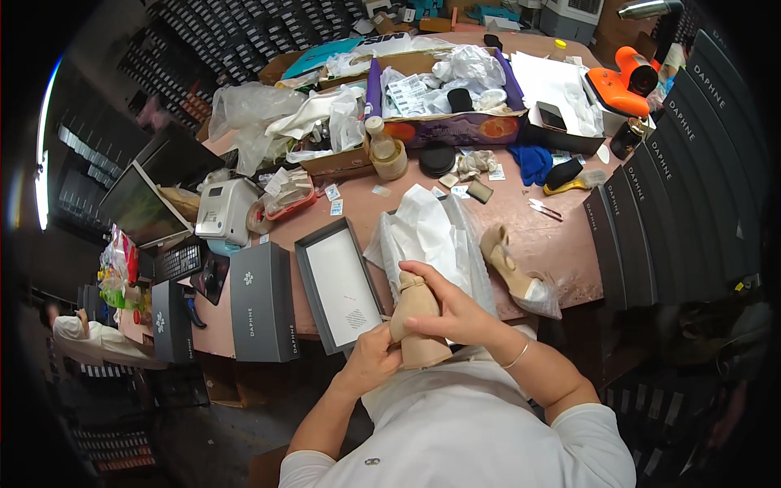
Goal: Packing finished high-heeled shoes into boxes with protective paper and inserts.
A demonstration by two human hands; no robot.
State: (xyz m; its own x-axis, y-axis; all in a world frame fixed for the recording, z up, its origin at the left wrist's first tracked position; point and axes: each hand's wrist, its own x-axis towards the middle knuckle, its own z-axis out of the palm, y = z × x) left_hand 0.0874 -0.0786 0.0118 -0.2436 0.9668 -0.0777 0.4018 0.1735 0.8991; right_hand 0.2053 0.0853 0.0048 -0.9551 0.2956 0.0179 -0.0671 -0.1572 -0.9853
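Observation:
Close to my body, both hands hold a beige shoe [415, 313]. My left hand [374, 358] is closed on its lower left side. My right hand [455, 313] wraps over it from the right, thumb pressed on the surface. A matching beige shoe [511, 272] lies to the right on the table, clear plastic [540, 298] around one end. Just beyond my hands is a box lined with white tissue paper [427, 228]. The shallow grey box lid [303, 272], pale inside, lies to its left.
Stacked dark shoe boxes [679, 163] rise on the right; two grey boxes [264, 305] stand at left. A label printer [225, 213], monitor [146, 207] and keyboard [177, 262] sit beyond them. A purple carton [455, 130], bottle [386, 150] and small knife [545, 210] lie farther back.

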